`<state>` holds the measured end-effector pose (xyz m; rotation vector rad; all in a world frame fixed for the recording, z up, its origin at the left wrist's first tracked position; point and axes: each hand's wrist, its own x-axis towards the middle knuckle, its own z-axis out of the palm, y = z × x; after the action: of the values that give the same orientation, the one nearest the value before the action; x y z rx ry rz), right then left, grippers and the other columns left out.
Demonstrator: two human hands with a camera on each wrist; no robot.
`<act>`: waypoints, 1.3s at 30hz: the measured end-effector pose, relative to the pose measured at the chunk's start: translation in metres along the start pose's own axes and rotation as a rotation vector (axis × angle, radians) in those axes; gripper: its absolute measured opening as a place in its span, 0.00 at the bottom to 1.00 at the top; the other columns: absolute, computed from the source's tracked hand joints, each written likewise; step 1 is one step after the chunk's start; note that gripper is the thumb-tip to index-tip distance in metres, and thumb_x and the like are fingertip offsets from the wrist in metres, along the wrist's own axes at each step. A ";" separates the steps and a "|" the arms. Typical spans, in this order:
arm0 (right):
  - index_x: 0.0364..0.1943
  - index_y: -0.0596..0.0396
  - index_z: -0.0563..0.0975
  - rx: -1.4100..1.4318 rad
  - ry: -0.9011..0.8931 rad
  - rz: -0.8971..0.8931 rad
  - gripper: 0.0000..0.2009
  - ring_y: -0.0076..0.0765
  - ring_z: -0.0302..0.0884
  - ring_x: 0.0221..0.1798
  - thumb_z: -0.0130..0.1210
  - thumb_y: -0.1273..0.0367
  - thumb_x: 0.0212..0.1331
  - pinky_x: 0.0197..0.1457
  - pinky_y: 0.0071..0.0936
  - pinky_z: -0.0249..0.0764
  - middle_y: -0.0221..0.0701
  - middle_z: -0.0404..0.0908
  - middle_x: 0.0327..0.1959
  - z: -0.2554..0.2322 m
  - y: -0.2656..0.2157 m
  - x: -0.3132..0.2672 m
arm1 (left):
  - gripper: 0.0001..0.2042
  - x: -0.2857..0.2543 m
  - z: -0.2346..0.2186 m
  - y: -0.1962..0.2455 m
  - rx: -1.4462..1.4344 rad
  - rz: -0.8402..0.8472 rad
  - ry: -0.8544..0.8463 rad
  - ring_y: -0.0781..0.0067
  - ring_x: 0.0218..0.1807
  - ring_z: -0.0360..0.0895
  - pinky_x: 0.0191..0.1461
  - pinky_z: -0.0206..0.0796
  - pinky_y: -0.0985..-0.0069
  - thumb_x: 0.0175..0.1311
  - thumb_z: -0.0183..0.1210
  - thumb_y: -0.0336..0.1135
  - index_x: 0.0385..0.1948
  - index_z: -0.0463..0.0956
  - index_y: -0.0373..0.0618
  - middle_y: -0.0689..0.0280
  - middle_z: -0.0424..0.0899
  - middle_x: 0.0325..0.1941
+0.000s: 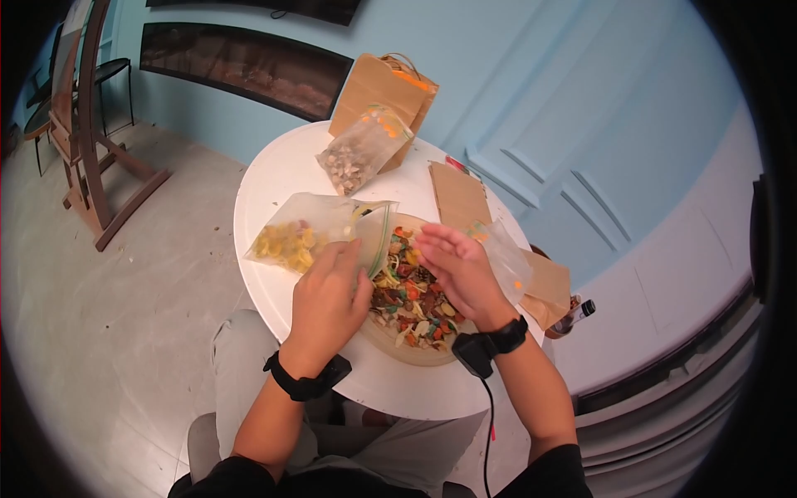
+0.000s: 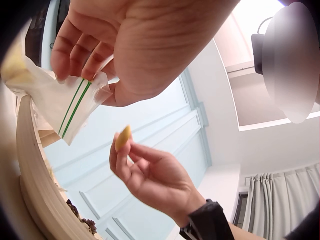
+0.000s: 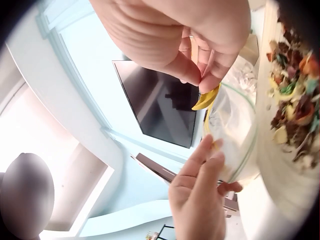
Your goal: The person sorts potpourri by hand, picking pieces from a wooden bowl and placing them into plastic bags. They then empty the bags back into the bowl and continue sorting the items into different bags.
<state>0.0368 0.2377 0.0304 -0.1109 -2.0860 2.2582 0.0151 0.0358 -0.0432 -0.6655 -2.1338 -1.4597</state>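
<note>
My left hand (image 1: 326, 300) grips the opening edge of a clear zip bag (image 1: 320, 209), which lies tilted on the table with yellow pieces (image 1: 286, 245) at its far end. The bag's green zip strip (image 2: 75, 107) shows below the fingers in the left wrist view. Between thumb and fingertips, my right hand (image 1: 466, 278) pinches a small yellow dried piece (image 3: 206, 100), close to the bag's mouth. Beneath both hands is a round, pale shallow dish (image 1: 419, 357) holding a colourful dried mix (image 1: 415, 311) of orange, green, brown and cream bits.
On the round white table (image 1: 274, 170), a second zip bag (image 1: 353, 158) of beige pieces leans on a brown paper bag (image 1: 365, 83). Flat brown paper (image 1: 459, 191), another clear bag (image 1: 508, 261) and a brown packet (image 1: 544, 290) lie on the right. A wooden easel (image 1: 87, 149) stands left.
</note>
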 end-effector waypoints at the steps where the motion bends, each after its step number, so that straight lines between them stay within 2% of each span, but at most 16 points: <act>1: 0.57 0.67 0.75 0.121 -0.020 -0.039 0.16 0.30 0.81 0.57 0.59 0.78 0.67 0.61 0.24 0.79 0.39 0.82 0.54 0.010 -0.002 0.006 | 0.18 0.000 0.000 0.000 -0.008 -0.003 0.000 0.48 0.44 0.83 0.46 0.77 0.60 0.61 0.60 0.27 0.53 0.78 0.33 0.52 0.82 0.48; 4: 0.56 0.67 0.75 0.142 -0.168 -0.048 0.14 0.32 0.81 0.58 0.57 0.77 0.68 0.60 0.26 0.80 0.39 0.82 0.54 0.029 0.001 0.021 | 0.18 0.000 -0.001 -0.001 -0.030 -0.023 0.009 0.48 0.44 0.83 0.46 0.76 0.60 0.61 0.60 0.27 0.54 0.78 0.33 0.52 0.82 0.49; 7: 0.52 0.63 0.79 -0.236 -0.040 -0.102 0.11 0.33 0.84 0.53 0.56 0.76 0.68 0.54 0.27 0.83 0.37 0.84 0.48 0.027 0.007 0.029 | 0.19 0.001 -0.007 -0.003 -0.042 -0.030 0.047 0.47 0.44 0.83 0.46 0.76 0.60 0.61 0.60 0.27 0.54 0.78 0.32 0.52 0.81 0.49; 10: 0.48 0.60 0.83 -0.855 -0.071 0.126 0.10 0.32 0.84 0.50 0.55 0.73 0.66 0.47 0.31 0.81 0.39 0.87 0.42 0.017 0.008 0.023 | 0.19 0.002 -0.013 -0.007 -0.045 -0.043 0.071 0.48 0.43 0.83 0.45 0.76 0.60 0.61 0.60 0.26 0.54 0.78 0.31 0.52 0.81 0.49; 11: 0.46 0.59 0.83 -0.987 -0.151 0.048 0.09 0.34 0.84 0.48 0.57 0.72 0.65 0.47 0.32 0.80 0.40 0.87 0.41 0.014 0.015 0.021 | 0.19 0.003 -0.013 -0.008 -0.047 -0.045 0.070 0.48 0.43 0.83 0.45 0.76 0.60 0.61 0.60 0.26 0.54 0.77 0.31 0.52 0.81 0.49; 13: 0.42 0.57 0.85 -1.243 -0.302 -0.113 0.09 0.38 0.85 0.44 0.60 0.69 0.63 0.45 0.36 0.79 0.41 0.87 0.38 -0.003 0.040 0.019 | 0.20 0.002 -0.011 -0.012 -0.025 -0.023 0.080 0.58 0.34 0.81 0.38 0.75 0.67 0.62 0.59 0.26 0.56 0.77 0.32 0.54 0.82 0.49; 14: 0.42 0.60 0.84 -1.254 -0.337 -0.376 0.10 0.30 0.82 0.35 0.63 0.68 0.62 0.40 0.29 0.77 0.37 0.85 0.34 -0.017 0.060 0.021 | 0.20 0.001 -0.010 -0.013 -0.014 -0.010 0.084 0.64 0.30 0.80 0.34 0.74 0.70 0.62 0.59 0.26 0.58 0.77 0.32 0.55 0.82 0.49; 17: 0.45 0.59 0.85 -1.435 -0.302 -0.413 0.11 0.31 0.81 0.35 0.63 0.68 0.62 0.42 0.28 0.77 0.37 0.84 0.34 -0.014 0.059 0.013 | 0.21 0.001 -0.009 -0.012 -0.017 -0.011 0.075 0.63 0.30 0.80 0.35 0.74 0.70 0.62 0.59 0.26 0.58 0.77 0.31 0.55 0.82 0.49; 20: 0.49 0.58 0.84 -1.261 -0.308 -0.091 0.14 0.28 0.80 0.36 0.64 0.66 0.65 0.43 0.24 0.76 0.33 0.85 0.37 -0.013 0.047 0.009 | 0.21 0.001 -0.009 -0.012 -0.013 -0.013 0.079 0.63 0.30 0.80 0.35 0.74 0.69 0.62 0.59 0.26 0.58 0.77 0.31 0.55 0.82 0.48; 23: 0.53 0.58 0.82 -0.862 -0.218 0.105 0.14 0.23 0.78 0.36 0.62 0.66 0.68 0.42 0.21 0.74 0.27 0.85 0.40 -0.023 0.040 0.010 | 0.21 0.001 -0.009 -0.012 -0.007 -0.012 0.085 0.62 0.30 0.80 0.36 0.74 0.69 0.62 0.59 0.26 0.58 0.77 0.31 0.55 0.82 0.48; 26: 0.55 0.57 0.81 -0.283 -0.125 0.302 0.13 0.18 0.80 0.39 0.61 0.68 0.70 0.43 0.17 0.75 0.23 0.85 0.43 -0.033 0.034 0.006 | 0.19 0.002 -0.009 -0.008 -0.019 -0.031 0.048 0.49 0.42 0.83 0.44 0.76 0.61 0.61 0.60 0.27 0.54 0.77 0.31 0.52 0.81 0.49; 29: 0.56 0.54 0.81 -0.012 -0.042 0.350 0.13 0.18 0.82 0.41 0.59 0.72 0.70 0.43 0.16 0.78 0.24 0.86 0.43 -0.040 0.031 0.001 | 0.19 0.001 -0.004 -0.006 -0.011 -0.025 0.027 0.49 0.42 0.83 0.44 0.76 0.61 0.61 0.60 0.27 0.54 0.77 0.31 0.52 0.82 0.48; 35: 0.51 0.53 0.82 0.008 0.052 0.296 0.10 0.19 0.83 0.44 0.60 0.73 0.69 0.42 0.18 0.80 0.25 0.86 0.43 -0.057 0.040 -0.004 | 0.18 0.001 -0.002 -0.006 0.001 0.001 0.033 0.49 0.43 0.83 0.45 0.77 0.61 0.61 0.60 0.27 0.54 0.78 0.31 0.52 0.82 0.48; 39: 0.49 0.53 0.81 0.034 0.095 0.303 0.09 0.22 0.83 0.44 0.59 0.75 0.68 0.47 0.23 0.83 0.25 0.86 0.44 -0.063 0.045 -0.004 | 0.18 0.000 -0.002 -0.005 0.001 -0.002 0.027 0.49 0.43 0.83 0.45 0.77 0.61 0.61 0.60 0.27 0.53 0.78 0.31 0.52 0.82 0.48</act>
<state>0.0471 0.2964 -0.0189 -0.5557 -2.1035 2.3915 0.0120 0.0325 -0.0459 -0.6400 -2.1157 -1.4604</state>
